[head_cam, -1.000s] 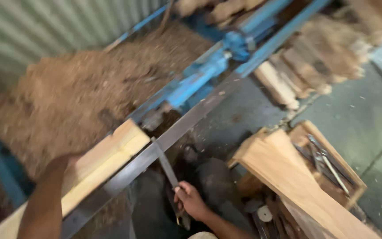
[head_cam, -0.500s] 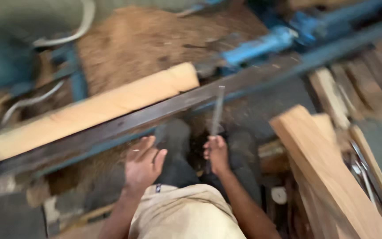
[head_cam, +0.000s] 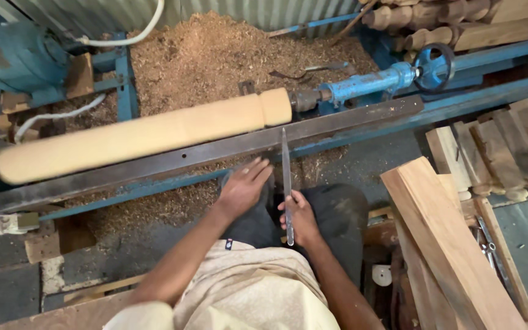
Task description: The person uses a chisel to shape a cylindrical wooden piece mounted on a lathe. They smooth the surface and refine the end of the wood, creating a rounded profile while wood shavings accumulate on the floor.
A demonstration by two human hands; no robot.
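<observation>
Right hand (head_cam: pixel 300 215) grips the long chisel (head_cam: pixel 286 183), tip now on the steel tool rest (head_cam: pixel 215 153). Left hand (head_cam: pixel 242 188), fingers spread and empty, has moved up beside it. Rounded wooden blank (head_cam: pixel 142 131) sits mounted just behind the rest.

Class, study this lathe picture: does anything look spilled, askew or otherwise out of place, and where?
Yes. Sawdust lies heaped loose behind the turned wooden piece and spreads under the metal rail. At the right, wooden planks lean in an uneven stack. The right hand holds a long chisel; the left hand hovers open.
</observation>
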